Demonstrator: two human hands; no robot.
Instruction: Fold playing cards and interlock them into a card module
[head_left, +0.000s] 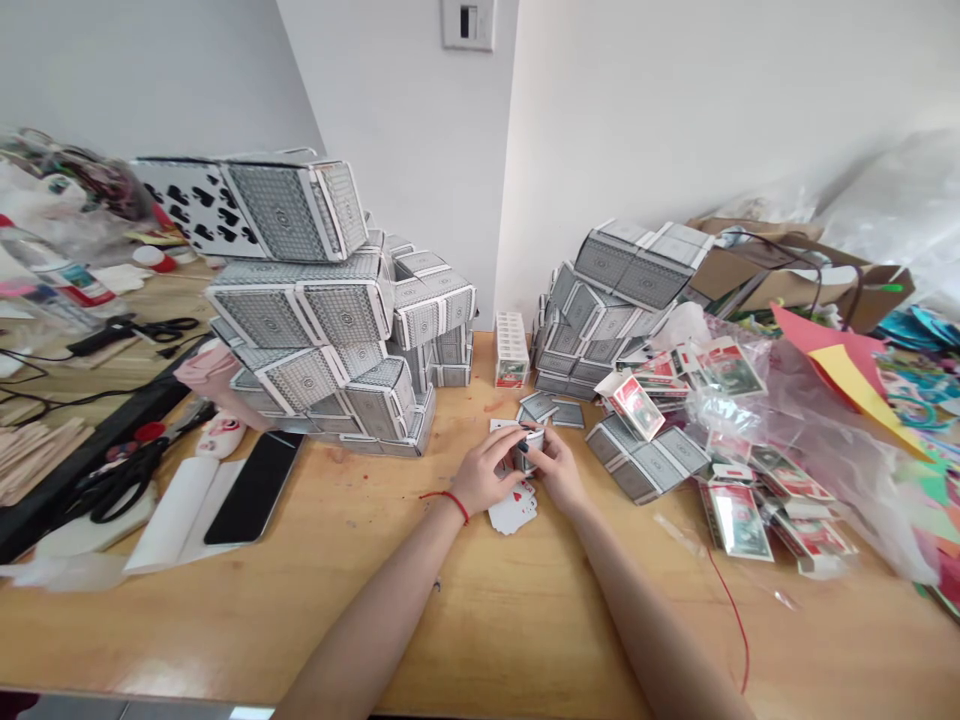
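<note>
Card piece [533, 439] between left hand [489, 472] and right hand [559, 470]

Both hands grasp the card piece with their fingertips, one from each side, over the middle of the table [337, 570]. The fingers cover much of it, so I cannot tell its exact shape. Just nearer to the person lie face-up cards [511, 512]; just behind are grey-backed cards [568, 414]. Farther out, a left stack [322, 330] and a right stack [622, 270] of card blocks stand apart. A phone [253, 488] lies at left, and card packs [739, 522] lie at right.
</note>
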